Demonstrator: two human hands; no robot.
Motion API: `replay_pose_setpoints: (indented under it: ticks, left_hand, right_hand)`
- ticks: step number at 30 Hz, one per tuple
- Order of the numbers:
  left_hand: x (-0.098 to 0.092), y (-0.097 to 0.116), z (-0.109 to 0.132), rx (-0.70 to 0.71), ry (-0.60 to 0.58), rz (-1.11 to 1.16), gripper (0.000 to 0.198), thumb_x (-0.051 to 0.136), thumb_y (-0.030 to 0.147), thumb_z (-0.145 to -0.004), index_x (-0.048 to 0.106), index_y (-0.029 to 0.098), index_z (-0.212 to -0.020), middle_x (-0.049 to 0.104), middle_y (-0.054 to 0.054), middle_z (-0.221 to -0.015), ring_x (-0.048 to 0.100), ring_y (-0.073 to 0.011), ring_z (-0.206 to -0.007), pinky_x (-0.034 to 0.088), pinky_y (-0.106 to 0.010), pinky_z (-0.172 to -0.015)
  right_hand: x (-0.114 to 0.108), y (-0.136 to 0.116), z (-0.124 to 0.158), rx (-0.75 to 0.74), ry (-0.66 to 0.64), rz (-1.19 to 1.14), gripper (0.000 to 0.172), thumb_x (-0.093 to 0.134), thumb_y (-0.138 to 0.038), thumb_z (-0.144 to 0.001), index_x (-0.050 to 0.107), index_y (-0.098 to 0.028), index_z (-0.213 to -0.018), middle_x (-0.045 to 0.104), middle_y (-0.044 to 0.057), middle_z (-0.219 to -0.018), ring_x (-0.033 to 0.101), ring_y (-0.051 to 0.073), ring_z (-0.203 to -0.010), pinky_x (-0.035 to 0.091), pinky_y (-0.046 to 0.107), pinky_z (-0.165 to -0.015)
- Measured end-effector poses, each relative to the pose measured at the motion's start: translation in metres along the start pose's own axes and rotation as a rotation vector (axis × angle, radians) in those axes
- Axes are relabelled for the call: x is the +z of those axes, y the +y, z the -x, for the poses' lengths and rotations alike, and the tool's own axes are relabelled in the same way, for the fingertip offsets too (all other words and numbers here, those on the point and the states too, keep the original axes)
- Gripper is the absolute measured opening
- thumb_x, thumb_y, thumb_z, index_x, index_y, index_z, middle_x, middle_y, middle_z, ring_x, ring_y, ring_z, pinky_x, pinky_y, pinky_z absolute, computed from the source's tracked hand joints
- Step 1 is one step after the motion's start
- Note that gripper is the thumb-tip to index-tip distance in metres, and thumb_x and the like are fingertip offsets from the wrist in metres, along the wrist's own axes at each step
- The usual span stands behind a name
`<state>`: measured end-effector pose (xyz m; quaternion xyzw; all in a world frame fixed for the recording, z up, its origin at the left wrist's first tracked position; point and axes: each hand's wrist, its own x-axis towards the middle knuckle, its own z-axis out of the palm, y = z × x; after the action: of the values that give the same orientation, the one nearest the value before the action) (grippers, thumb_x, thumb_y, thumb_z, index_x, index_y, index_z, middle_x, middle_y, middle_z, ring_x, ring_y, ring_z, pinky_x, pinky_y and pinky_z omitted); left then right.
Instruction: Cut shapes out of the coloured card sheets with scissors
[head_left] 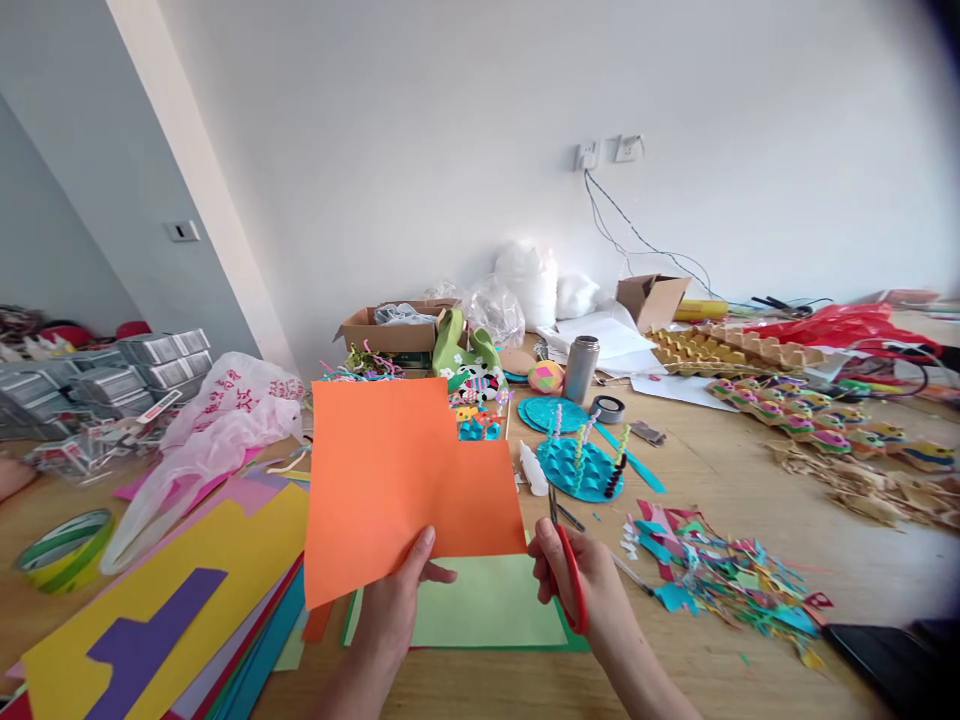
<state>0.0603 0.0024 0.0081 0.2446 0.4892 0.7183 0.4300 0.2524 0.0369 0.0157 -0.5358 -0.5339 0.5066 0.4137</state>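
Tabletop [712, 470]: pale wood, grained, set against a plain white wall [375, 150]. On the wall we list two sockets [587, 157] with trailing cables and, on the pillar at left, a light switch [182, 231].

Front centre: one sheet of orange paper [390, 480], stepped at its upper right, raised above the tabletop over some pale green paper [487, 600]. Our left hand [394, 595] is closed on its lower edge, thumb in front. Our right hand [589, 580], just beside the sheet, is curled around red-handled scissors [576, 590], blades pointing upward.

Left side: we count a stack topped by yellow paper [247, 540] with a purple cut-out [157, 630] lying on it; a roll of green and yellow tape [67, 552]; a thin plastic bag [225, 410] with red print.

Middle: a blue egg tray [570, 470] with fuzzy stems standing in it; a metal bottle [581, 370], upright; a roll of grey tape [607, 408].

Right side: a heap of coloured scraps [735, 575]; painted egg-carton pieces [825, 420]; a red plastic bag [847, 327].

Back, near the wall: an open cardboard box [364, 335] and a stuffed white bag [529, 285].
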Motion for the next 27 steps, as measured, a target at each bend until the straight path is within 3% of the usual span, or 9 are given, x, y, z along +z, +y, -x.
replay_pose_setpoints:
  ticks: [12,27]
  left_hand:
    - [0.001,0.008,-0.004,0.015,0.110,0.104,0.046,0.088,0.027,-0.057,0.066,0.021,-0.096,0.060,0.002,-0.088,0.058,-0.0104,-0.059,0.061,-0.029,-0.050]
    - [0.003,0.004,0.000,0.006,0.065,0.076,0.043,0.088,0.028,-0.057,0.064,0.019,-0.092,0.058,0.002,-0.085,0.060,-0.0115,-0.057,0.061,-0.031,-0.049]
  right_hand:
    - [0.011,0.009,0.010,0.034,-0.277,0.169,0.060,0.042,-0.071,-0.085,0.057,-0.015,-0.070,0.058,0.001,-0.060,0.060,0.013,-0.048,0.036,0.021,-0.045]
    - [0.016,0.008,0.013,0.029,-0.279,0.192,0.064,0.035,-0.076,-0.083,0.054,-0.017,-0.066,0.056,0.001,-0.058,0.058,0.013,-0.045,0.036,0.022,-0.042]
